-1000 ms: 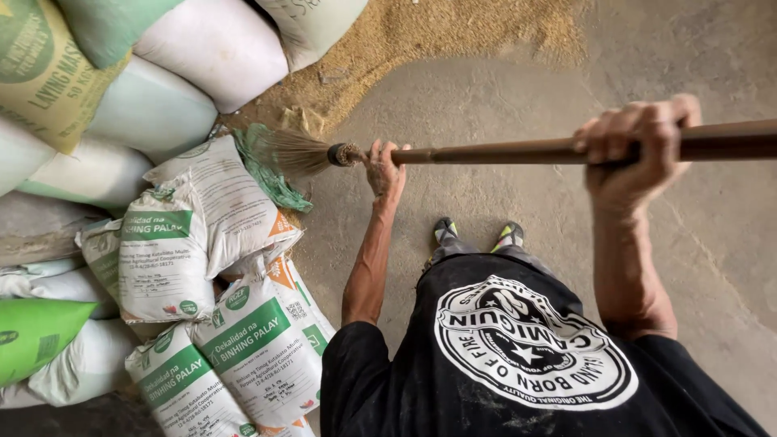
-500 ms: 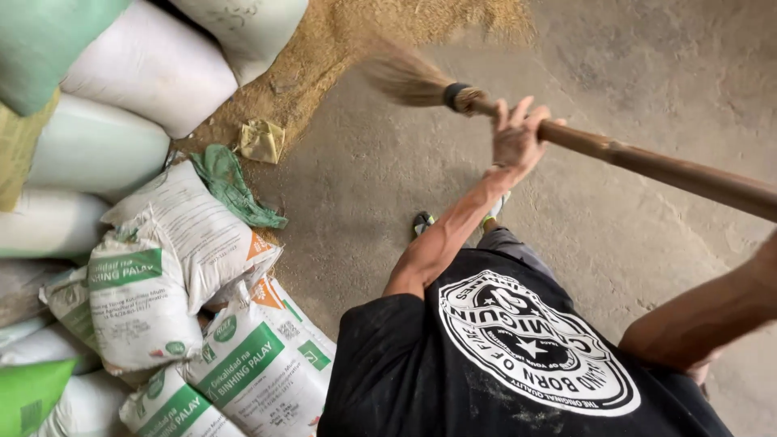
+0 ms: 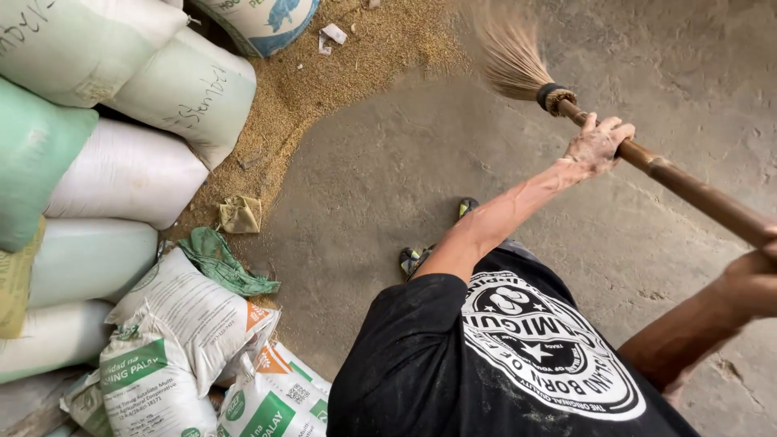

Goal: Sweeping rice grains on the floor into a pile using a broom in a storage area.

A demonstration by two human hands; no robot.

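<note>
Both hands closed on the broom handle (image 3: 688, 186), left hand (image 3: 597, 146) near the bristles (image 3: 510, 53), right hand (image 3: 749, 279) further back; risk: a hard flick scatters the grain pile (image 3: 340, 81) under the stacked sacks (image 3: 129, 162).

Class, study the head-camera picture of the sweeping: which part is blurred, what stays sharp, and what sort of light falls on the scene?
Head view: the broom bristles are smeared by motion blur; the left hand on the wooden handle, the stacked sacks and the grain on the concrete floor are sharp; the light is soft and even, with no glare and only faint shadows; the wide lens bends the edges.
</note>
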